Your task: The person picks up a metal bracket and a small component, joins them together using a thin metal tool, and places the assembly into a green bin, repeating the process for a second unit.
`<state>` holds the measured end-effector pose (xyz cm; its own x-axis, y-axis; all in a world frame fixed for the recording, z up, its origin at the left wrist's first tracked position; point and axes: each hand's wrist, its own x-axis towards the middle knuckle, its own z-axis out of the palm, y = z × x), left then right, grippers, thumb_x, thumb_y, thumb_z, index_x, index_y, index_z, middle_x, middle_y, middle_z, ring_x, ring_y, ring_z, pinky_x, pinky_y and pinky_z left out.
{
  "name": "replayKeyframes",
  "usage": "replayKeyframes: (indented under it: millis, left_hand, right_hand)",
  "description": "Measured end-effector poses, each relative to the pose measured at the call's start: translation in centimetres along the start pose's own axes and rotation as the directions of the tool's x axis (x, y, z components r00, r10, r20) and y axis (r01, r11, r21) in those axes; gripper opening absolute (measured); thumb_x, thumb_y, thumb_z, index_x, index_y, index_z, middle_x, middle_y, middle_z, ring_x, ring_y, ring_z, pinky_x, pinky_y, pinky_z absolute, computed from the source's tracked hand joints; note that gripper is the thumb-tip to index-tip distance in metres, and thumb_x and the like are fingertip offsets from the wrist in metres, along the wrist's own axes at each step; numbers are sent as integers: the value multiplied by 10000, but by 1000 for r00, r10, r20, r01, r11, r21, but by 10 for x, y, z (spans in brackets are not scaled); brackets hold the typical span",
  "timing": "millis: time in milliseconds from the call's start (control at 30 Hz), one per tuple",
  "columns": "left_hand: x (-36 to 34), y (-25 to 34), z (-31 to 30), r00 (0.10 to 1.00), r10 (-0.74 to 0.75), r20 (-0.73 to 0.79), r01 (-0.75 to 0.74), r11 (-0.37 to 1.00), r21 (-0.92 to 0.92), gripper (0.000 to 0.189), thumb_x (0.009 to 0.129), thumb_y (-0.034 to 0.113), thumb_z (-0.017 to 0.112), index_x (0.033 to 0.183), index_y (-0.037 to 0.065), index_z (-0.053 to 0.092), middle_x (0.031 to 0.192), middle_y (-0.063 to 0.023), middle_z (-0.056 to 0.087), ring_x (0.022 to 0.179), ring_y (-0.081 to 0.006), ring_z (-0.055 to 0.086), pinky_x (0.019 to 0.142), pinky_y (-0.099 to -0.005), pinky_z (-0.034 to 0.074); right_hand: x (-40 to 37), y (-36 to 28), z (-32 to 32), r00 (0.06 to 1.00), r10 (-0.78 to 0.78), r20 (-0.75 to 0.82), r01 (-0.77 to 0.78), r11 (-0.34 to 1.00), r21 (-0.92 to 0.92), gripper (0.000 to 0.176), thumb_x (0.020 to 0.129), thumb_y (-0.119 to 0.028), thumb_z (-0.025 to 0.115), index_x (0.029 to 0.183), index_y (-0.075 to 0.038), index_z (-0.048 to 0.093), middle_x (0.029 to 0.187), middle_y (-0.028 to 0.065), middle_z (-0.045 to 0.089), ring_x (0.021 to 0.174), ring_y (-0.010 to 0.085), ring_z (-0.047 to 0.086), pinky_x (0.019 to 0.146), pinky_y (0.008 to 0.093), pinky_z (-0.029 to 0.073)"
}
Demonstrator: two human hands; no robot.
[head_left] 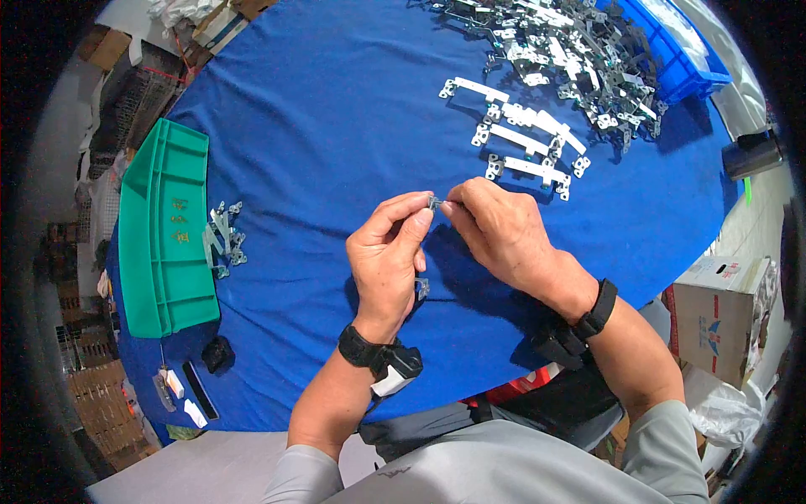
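Observation:
My left hand (388,252) is closed around a metal bracket (422,288). One end of this bracket shows below my palm, while its upper end stands out at my thumb and forefinger. At that upper end, the fingertips of my right hand (501,231) are pinched together. Whatever lies between the right fingertips is too small to make out. Beyond my hands, several long white metal brackets (525,168) with holed end plates lie in loose rows on the blue cloth (336,109).
A large heap of brackets (571,59) lies at the back right beside a blue crate (693,80). At left, a green tray (172,286) has a few brackets (223,239) against its edge. Small black and white items (200,391) lie near the front left. A cardboard box (718,311) stands at right.

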<state>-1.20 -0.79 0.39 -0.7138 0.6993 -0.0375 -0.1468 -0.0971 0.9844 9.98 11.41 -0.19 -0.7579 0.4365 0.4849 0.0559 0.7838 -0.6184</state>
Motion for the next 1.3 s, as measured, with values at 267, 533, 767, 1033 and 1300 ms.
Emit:
replayKeyframes:
  millis: [267,533,767,1033,1300]
  left_hand:
    - [0,3,-3,998,-46,31,48,998,-38,165,907,16,680,1067,-8,713,1071,-84,682,614,-32,549,468,-171,433]
    - [0,-1,-1,1000,2,-2,-2,1000,0,178,909,20,673,1081,-8,708,962,-71,716,522,-29,508,432,-172,392]
    - [0,-1,-2,1000,3,-1,-3,1000,2,176,907,19,676,1078,-7,711,955,-68,709,525,-34,511,437,-172,397]
    - [-1,1,-3,999,-18,30,19,1000,-9,155,904,8,681,1054,-9,716,1076,-95,689,622,-35,557,481,-170,442]
    - [-2,2,0,1000,1,14,-2,999,42,171,903,23,681,1067,-2,719,1009,-85,708,537,-38,523,447,-177,406]
  right_hand:
    - [1,-3,1,999,33,7,-33,999,2,197,931,-200,635,861,-62,512,724,135,565,580,341,600,475,440,455]
    - [-1,-1,2,998,56,34,-54,997,-46,219,942,-225,623,845,-61,514,713,136,571,584,342,608,473,445,456]
    - [1,-2,-1,992,90,84,-82,992,-97,216,940,-224,621,843,-54,531,739,152,585,613,354,619,499,456,470]
    - [1,0,-1,997,67,43,-64,996,-63,257,960,-236,600,809,-52,503,687,148,582,581,362,610,470,462,457]
    - [2,-2,-4,992,84,99,-74,992,-98,280,972,-247,582,796,-51,488,664,152,581,569,365,607,465,454,455]
